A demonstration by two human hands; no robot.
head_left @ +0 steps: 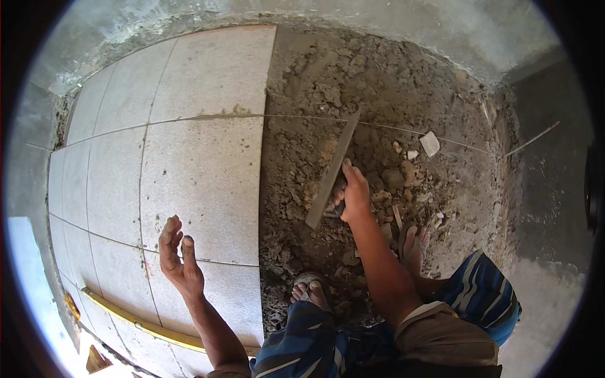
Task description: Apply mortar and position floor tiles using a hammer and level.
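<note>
My right hand (354, 194) is closed round the handle of a plastering trowel (335, 169), whose long flat blade stands tilted over the rough grey mortar bed (309, 75). The blade's far tip reaches a taut string (403, 130) that crosses the mortar and the tiles. Above the pale floor tiles (201, 170) on the left, my left hand (180, 257) is raised with nothing in it, its fingers curved and the thumb apart.
A yellow straightedge (145, 322) lies across the tiles at the lower left. Bits of white rubble (430, 144) sit on the mortar at right. Grey walls (403, 31) enclose the far and right sides. My sandalled feet (310, 291) stand on the mortar side.
</note>
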